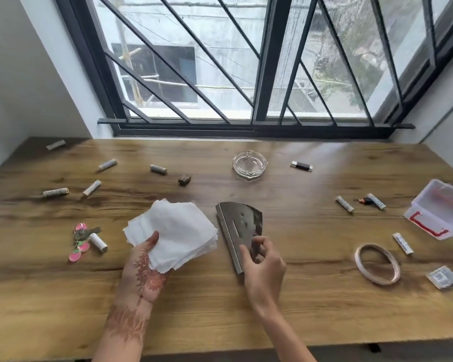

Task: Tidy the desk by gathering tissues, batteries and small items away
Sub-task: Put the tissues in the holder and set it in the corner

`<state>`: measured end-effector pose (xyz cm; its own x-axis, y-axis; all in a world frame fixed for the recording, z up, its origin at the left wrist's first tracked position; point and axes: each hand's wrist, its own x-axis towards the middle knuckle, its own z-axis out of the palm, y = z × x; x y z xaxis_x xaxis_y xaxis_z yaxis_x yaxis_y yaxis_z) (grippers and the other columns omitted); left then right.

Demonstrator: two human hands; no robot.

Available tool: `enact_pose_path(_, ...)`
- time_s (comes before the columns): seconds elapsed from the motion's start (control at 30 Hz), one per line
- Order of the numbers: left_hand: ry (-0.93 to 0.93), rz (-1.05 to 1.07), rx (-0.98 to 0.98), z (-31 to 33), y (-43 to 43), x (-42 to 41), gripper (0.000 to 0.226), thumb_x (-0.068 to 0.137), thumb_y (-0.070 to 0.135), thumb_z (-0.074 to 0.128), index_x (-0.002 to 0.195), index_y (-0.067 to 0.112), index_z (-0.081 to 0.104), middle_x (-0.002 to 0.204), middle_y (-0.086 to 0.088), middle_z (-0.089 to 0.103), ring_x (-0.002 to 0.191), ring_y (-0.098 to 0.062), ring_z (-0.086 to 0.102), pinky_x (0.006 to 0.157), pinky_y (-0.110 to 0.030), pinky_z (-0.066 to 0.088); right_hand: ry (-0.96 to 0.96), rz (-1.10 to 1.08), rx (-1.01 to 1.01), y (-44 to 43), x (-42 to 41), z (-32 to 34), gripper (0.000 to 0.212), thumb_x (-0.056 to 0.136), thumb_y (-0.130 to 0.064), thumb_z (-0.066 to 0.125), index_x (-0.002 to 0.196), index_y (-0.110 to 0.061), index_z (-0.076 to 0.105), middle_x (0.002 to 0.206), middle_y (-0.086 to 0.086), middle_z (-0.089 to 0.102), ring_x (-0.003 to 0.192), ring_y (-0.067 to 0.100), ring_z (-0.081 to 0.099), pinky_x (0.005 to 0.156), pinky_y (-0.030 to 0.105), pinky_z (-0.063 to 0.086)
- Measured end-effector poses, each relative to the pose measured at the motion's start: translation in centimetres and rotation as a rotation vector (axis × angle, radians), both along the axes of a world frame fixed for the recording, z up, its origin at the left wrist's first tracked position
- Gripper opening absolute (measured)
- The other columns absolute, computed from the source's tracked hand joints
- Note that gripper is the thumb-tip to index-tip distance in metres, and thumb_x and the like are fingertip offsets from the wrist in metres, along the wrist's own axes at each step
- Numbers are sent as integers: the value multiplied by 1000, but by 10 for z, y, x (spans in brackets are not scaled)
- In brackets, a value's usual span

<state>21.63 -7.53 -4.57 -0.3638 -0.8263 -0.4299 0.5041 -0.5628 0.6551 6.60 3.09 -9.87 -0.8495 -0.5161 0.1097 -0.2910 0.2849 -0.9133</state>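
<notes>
Home desk [272,304] beside barred window [220,61]

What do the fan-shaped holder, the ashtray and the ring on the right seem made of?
Fan-shaped holder: metal, likely polished steel, dark mirror sheen. Ashtray: clear glass, see-through with bright edges. Ring: coppery, glossy; metal or plastic, cannot tell.

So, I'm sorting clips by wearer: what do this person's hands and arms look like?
Both arms are bare, with no sleeves, watch or rings in view. The left hand carries a reddish-brown henna pattern of floral motifs on its back, and more henna runs along the left forearm. The right hand and right forearm show no markings.
</notes>
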Motion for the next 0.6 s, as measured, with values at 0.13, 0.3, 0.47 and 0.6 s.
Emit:
enact_pose_path(0.13, 13, 15, -35, 6, -1, 8, 47, 93, 10, 44, 62, 24, 77, 81, 1, 75, 73, -15, 71, 71, -36, 54, 211, 26, 21, -3, 14, -7, 36, 71, -14, 79, 96, -19, 53, 81, 0, 70, 69, 15, 68, 62, 29, 57)
enact_pose_path(0.3, 14, 32, -40, 9, -1, 13, 52, 95, 9, 41, 61, 25, 76, 80, 2, 75, 72, -13, 71, 73, -35, 53, 359, 25, 21, -2, 24, -5, 59, 65, -8, 82, 106, -20, 42, 86, 2, 72, 68, 14, 69, 60, 22, 55)
enact_pose_path(0.47, -18, 39, -7, 14, 0, 11, 31, 94, 10, 43, 82, 17, 71, 75, 2, 75, 68, -13, 71, 64, -31, 57, 300, 59, -1, 2, 23, -7, 59, 70, -18, 80, 113, -24, 40, 103, 0, 69, 84, 12, 68, 72, 30, 58)
enact_pose_path(0.6, -16, -11, -1, 23, -3, 8, 15, 93, 12, 46, 94, 16, 61, 76, 1, 75, 66, -14, 71, 57, -32, 58, 267, 78, -111, 4, 19, 13, 44, 76, -31, 73, 112, -18, 50, 114, -5, 60, 107, 7, 56, 91, 6, 38)
